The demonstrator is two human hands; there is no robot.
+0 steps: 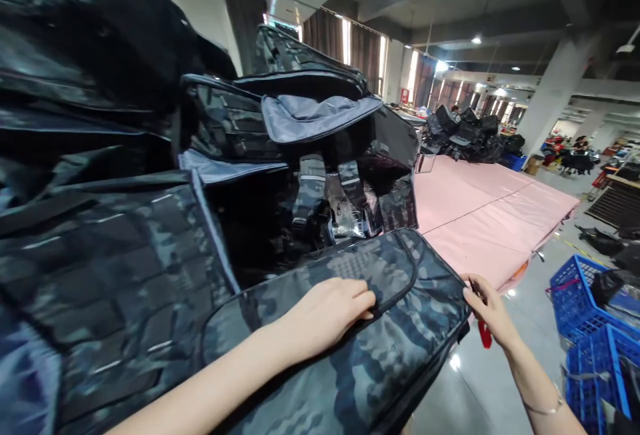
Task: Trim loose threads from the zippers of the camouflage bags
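Note:
A camouflage backpack (385,328) in dark grey-blue lies before me, with a rounded pocket and dark piping on its face. On that pocket rests my left hand (333,308), its fingers curled over the piped edge and gripping it. My right hand (487,308) pinches the backpack's far right corner between thumb and fingers. Tucked in the same hand is a thin dark tool, and a red loop (484,334) shows below it; most of the tool is hidden, so its kind is unclear.
Camouflage bags (120,275) are heaped at the left and behind, some unzipped with grey lining (320,118). A pink-covered table (490,215) stretches away to the right, with a pile of dark bags (465,132) beyond. Blue crates (575,302) stand on the floor at right.

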